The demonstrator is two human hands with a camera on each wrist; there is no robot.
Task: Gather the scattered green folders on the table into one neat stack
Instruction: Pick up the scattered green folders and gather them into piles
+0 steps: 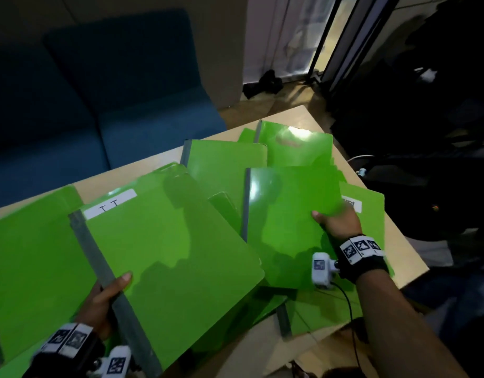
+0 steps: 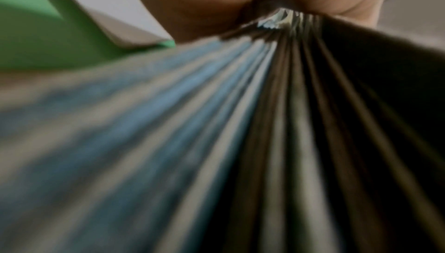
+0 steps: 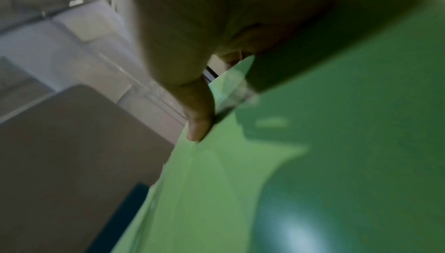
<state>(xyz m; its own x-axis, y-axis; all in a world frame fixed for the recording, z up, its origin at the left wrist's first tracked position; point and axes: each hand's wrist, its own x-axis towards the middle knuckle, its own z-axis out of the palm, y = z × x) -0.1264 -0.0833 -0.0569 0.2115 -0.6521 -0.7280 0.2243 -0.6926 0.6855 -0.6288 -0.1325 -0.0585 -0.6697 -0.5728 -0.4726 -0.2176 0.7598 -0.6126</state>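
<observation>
Several green folders with grey spines lie overlapping across the table [image 1: 298,115]. My left hand [image 1: 104,298] grips the grey spine of a labelled folder [image 1: 169,241], thumb on top, and holds it tilted above the others. In the left wrist view that spine [image 2: 216,124] fills the frame, blurred. My right hand [image 1: 337,223] holds the right edge of a glossy folder [image 1: 290,211], thumb on its cover and fingers hidden beneath. The right wrist view shows the thumb [image 3: 197,116] pressed on that green cover [image 3: 313,162]. More folders [image 1: 295,145] lie behind, and one [image 1: 30,255] at the left.
A blue sofa [image 1: 99,105] stands behind the table's far edge. Dark bags and equipment [image 1: 426,105] crowd the floor at the right. A black cable [image 1: 350,309] hangs from my right wrist camera. The table's right edge runs close beside my right arm.
</observation>
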